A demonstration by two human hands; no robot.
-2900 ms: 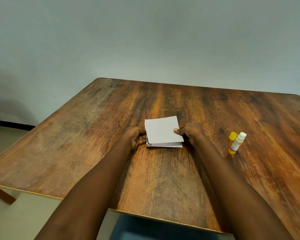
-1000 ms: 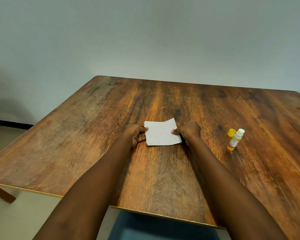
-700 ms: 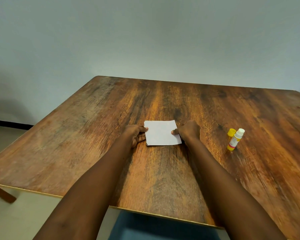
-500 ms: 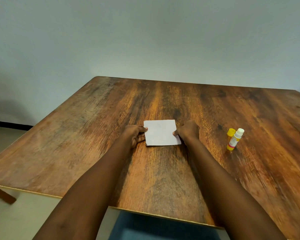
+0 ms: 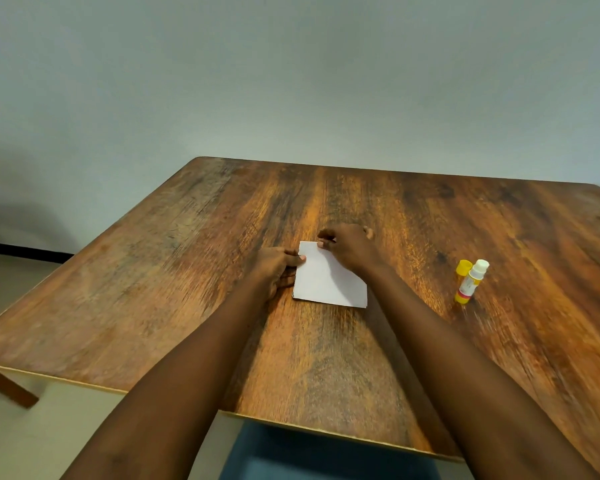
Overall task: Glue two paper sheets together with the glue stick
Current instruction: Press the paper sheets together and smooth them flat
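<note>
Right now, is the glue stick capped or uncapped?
Uncapped: the glue stick shows a bare white top, and the yellow cap sits beside it.

The right hand (image 5: pixel 350 249) covers the far right corner of the paper (image 5: pixel 326 282); its fingertips (image 5: pixel 321 242) pinch or press the far edge, unclear which. The label on the glue stick (image 5: pixel 471 282) is unreadable; the surface (image 5: pixel 187 271) is cut off at right

Nothing readable anywhere in the head view. On the small white plastic glue stick (image 5: pixel 469 285) with yellow base and pink band, only a faint printed label, too small and blurred to make out any word or brand. Plain white on the top face of the square paper sheets (image 5: pixel 329 284), without letters or numbers.
</note>
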